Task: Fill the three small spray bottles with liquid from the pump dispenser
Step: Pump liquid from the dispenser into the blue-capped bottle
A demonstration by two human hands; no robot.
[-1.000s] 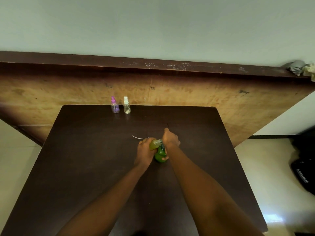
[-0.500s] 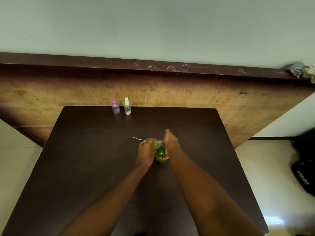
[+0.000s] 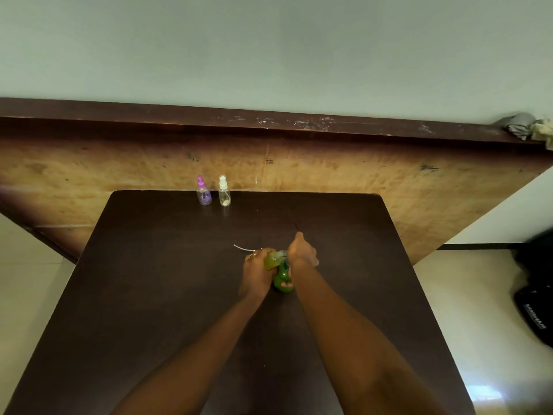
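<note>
I see my left grip (image 3: 256, 272) clamped on a small bottle (image 3: 271, 260), right grip (image 3: 302, 253) curled round the green pump dispenser (image 3: 282, 280).

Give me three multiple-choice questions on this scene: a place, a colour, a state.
1. Where do the two capped spray bottles stand? A) on the floor B) at the table's far edge C) beside the wrists
2. What colours are their caps? A) purple and white B) red and blue C) both green
3. What is the left hand doing? A) lying flat B) hanging off the table C) gripping a small bottle at the green pump dispenser
Answers: 1 B, they stand by the far edge; 2 A, one cap purple, one white; 3 C, its fingers wrap the yellowish bottle.
</note>
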